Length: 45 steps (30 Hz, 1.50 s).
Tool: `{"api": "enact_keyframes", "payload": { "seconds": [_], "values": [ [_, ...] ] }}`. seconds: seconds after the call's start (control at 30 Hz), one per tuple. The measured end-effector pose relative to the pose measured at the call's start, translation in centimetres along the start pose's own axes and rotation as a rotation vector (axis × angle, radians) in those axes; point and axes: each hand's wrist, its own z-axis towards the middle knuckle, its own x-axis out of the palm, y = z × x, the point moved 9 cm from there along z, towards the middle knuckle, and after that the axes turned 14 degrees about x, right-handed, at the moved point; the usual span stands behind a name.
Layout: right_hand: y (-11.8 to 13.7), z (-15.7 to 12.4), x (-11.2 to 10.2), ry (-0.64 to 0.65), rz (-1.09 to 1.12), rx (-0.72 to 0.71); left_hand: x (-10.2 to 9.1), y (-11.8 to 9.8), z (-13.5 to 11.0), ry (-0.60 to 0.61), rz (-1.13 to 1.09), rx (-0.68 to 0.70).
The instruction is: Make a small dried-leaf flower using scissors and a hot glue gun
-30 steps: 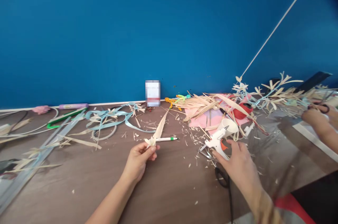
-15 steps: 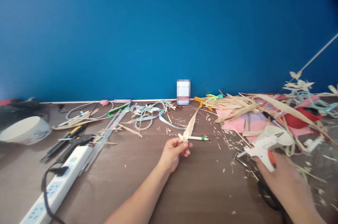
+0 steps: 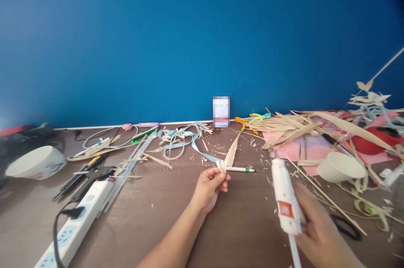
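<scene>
My left hand pinches a small cream flower of husk-like strips between thumb and fingers, above the middle of the table. Just behind it lie a pale pointed strip and a white pen with a green band. At the right, my right hand is wrapped round a white glue gun, raised with its nozzle pointing away from me. A glue stick comes out of its rear end. Motion blurs the fingers of this hand, and the gun partly covers them.
A power strip with a black plug, a dark glue gun and a white bowl stand left. To the right are a paper cup, dry strips on pink paper and black scissor handles. Blue ribbon lies behind.
My right hand has moved left with the glue gun, turning its nozzle away from me and uncovering the paper cup. The left hand keeps its pinch on the flower almost in place.
</scene>
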Motion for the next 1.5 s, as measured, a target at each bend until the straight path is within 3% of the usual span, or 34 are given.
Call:
{"api": "enact_keyframes", "payload": {
  "seconds": [0.17, 0.33, 0.67, 1.23, 1.5],
  "values": [
    [3.0, 0.0, 4.4, 0.211, 0.14, -0.009, -0.2, 0.0, 0.1, -0.009, -0.01, 0.024],
    [2.9, -0.2, 6.7, 0.362, 0.109, 0.002, 0.0, 0.0, 0.0, 0.005, 0.004, 0.024],
    [2.7, -0.1, 6.4, 0.366, 0.164, 0.006, 0.4, -0.1, -0.2, 0.02, -0.01, 0.006],
    [2.4, -0.3, 7.4, 0.482, 0.073, 0.039, 0.1, 0.3, -0.2, 0.019, -0.043, 0.01],
    [3.1, -0.2, 6.3, 0.447, 0.144, 0.007, 0.4, 0.1, -0.2, 0.049, -0.014, 0.022]
  ]
}}
